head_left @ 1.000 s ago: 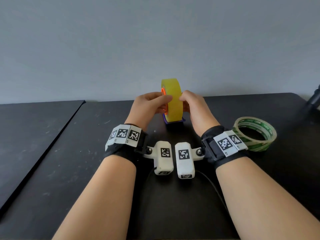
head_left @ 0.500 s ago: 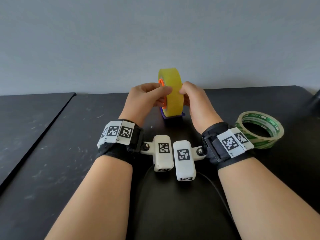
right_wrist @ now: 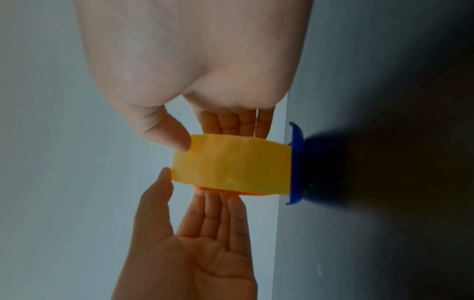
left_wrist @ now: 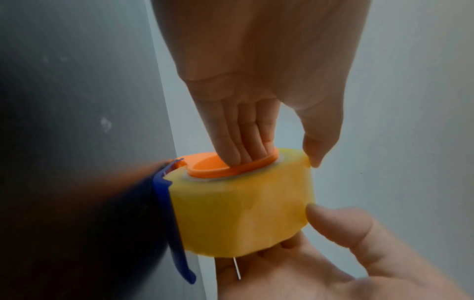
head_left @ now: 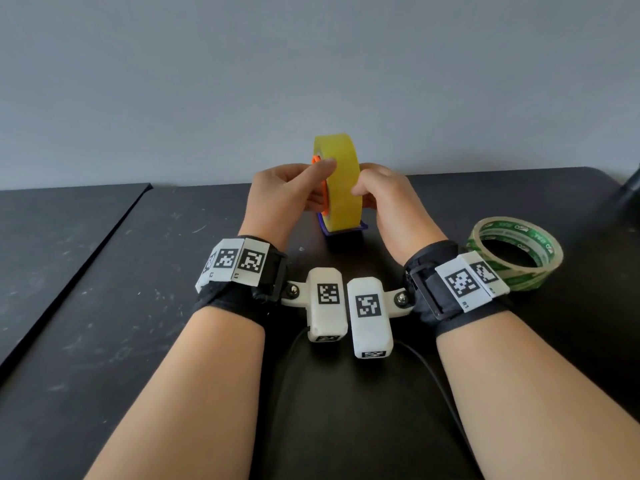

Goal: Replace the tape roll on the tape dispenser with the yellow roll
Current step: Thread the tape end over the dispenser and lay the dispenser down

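Two bare forearms are reaching forward over a black scratched tabletop (head_left: 104, 341), each wearing a black wrist strap with white coded tags and a white boxy camera pod; the elbows are cut off by the bottom edge. To the right, just beside the right wrist, a clear tape roll with green printing (head_left: 516, 252) is lying flat, its near left edge hidden behind the wrist tags. Farther on, the left hand (head_left: 287, 199) and right hand (head_left: 388, 199) are meeting around a translucent yellow tape roll (head_left: 341, 181) standing on edge. The left fingers (left_wrist: 241, 134) are lying straight against the orange plastic hub (left_wrist: 218, 166) in its core, thumb on the outer band. The right hand's straight fingers are pressing the opposite face, thumb also on the band. The roll is sitting in a blue plastic tape dispenser (right_wrist: 296, 162) resting on the table; most of the dispenser is hidden behind roll and hands. Beyond is a plain grey wall (head_left: 311, 64).
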Demonstrator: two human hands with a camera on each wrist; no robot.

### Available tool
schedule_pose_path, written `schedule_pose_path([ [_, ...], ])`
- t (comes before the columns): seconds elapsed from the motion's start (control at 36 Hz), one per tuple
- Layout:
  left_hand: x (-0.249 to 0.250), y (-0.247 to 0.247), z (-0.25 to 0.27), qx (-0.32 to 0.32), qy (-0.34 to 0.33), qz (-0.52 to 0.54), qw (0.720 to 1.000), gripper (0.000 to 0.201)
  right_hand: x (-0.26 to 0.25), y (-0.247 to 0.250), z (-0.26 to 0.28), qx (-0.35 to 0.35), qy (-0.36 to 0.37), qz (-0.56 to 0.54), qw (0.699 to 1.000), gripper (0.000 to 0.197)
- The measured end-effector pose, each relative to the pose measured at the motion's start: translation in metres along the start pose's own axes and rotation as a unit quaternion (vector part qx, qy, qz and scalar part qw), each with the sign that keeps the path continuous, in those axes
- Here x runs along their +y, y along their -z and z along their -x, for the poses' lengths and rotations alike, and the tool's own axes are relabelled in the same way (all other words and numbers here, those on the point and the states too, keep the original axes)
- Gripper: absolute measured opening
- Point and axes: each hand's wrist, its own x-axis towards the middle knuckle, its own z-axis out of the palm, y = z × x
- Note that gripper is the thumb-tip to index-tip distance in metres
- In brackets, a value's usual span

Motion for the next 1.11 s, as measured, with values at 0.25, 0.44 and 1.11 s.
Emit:
schedule_pose_path([
  [0.25,0.0016,0.0053,0.0003,-0.075,0.027,0.002,0.997,0.024,-0.0021,-0.0034,-0.0006,0.038,-0.035,0.005,0.999,0.008],
  [0.44,0.0019,0.0050,0.0023,-0.077,0.010,-0.017,0.997,0.034,-0.0041,-0.0025,0.0010,0.038,-0.041,-0.014,0.998,0.010],
  [1.11,0.0026,0.0073,0.0016,-0.082,0.032,0.000,0.996,0.023,-0.0048,-0.0056,0.0027,0.040,-0.034,0.014,0.999,0.006],
])
